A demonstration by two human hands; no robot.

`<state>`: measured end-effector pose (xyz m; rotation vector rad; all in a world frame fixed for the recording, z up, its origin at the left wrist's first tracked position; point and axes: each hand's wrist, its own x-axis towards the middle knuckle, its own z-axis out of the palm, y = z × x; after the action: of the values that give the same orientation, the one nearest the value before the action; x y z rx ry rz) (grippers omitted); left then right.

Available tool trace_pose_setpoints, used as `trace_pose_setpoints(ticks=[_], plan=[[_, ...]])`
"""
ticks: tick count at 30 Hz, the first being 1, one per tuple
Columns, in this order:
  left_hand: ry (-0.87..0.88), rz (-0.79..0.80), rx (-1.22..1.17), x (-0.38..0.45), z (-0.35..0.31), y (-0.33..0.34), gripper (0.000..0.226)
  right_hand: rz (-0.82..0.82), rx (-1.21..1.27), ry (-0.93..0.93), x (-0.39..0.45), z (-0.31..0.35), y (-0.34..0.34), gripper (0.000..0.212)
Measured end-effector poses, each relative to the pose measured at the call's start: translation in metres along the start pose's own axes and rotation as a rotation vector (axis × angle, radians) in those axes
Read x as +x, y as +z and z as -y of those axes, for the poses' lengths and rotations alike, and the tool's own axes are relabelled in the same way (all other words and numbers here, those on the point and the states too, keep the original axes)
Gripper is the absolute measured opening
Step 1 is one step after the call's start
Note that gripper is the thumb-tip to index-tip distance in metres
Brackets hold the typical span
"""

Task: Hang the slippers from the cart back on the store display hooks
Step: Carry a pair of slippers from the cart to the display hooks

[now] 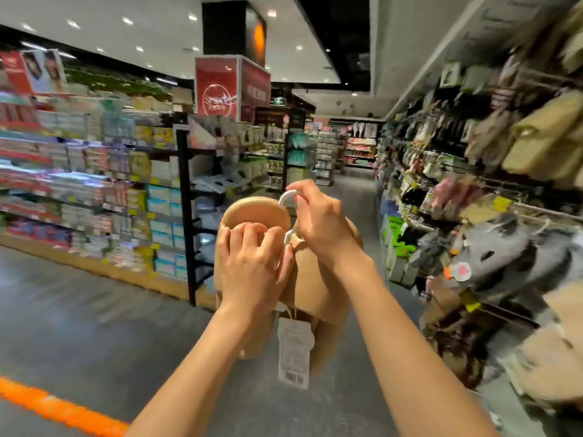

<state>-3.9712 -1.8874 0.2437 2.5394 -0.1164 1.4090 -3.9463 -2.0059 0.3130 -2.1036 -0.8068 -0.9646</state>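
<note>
Slippers (303,288): a tan pair, held up in front of me over the aisle floor, well apart from the display rack on my right.
Left fingers (252,238): curled over the rim of the near slipper's opening, gripping it.
Right fingers (310,197): pinched round the white plastic hanger hook (287,198) at the top of the pair.
Step in hand: readying the pair for hanging, I judge; no cart is in view.
Doing it well: I should keep the left hand (252,269) steadying the weight, turn the hook's open side toward the rack, and let go only once it is seated on a display hook (542,212).
Risk: the dangling price tag (295,351) could snag on neighbouring stock.
Look: soft matte tan, rounded toe, thick sole; the tag hangs below on string, barcode at its bottom.
Rack: blurred, crowded with grey plush slippers (504,260) and beige ones.
</note>
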Motion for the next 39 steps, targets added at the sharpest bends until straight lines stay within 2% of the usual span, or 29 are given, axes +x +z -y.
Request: trace_pose_setpoints(ticks=[3,6,9,13,19,25,39], plan=[[0.077,0.043,-0.095,0.018,-0.045,0.057,0.035,0.002,-0.067,0.135,-0.004,-0.065,-0.030,0.020],[0.170,0.080,-0.178,0.033,-0.078,0.117,0.033,-0.037,-0.138,0.228,-0.010,-0.128,-0.044,0.023],[0.253,0.083,-0.254,0.052,-0.102,0.178,0.030,-0.094,-0.190,0.299,-0.005,-0.190,-0.047,0.028],[0.274,0.096,-0.358,0.083,-0.119,0.275,0.031,-0.122,-0.246,0.355,0.015,-0.282,-0.032,0.025],[0.357,0.138,-0.467,0.172,-0.120,0.439,0.033,-0.156,-0.343,0.457,0.088,-0.426,0.008,0.020],[0.409,0.137,-0.557,0.259,-0.141,0.558,0.034,-0.193,-0.395,0.567,0.160,-0.530,0.014,0.019],[0.519,0.349,-0.549,0.421,-0.223,0.869,0.038,-0.316,-0.485,0.733,0.276,-0.859,0.026,0.021]])
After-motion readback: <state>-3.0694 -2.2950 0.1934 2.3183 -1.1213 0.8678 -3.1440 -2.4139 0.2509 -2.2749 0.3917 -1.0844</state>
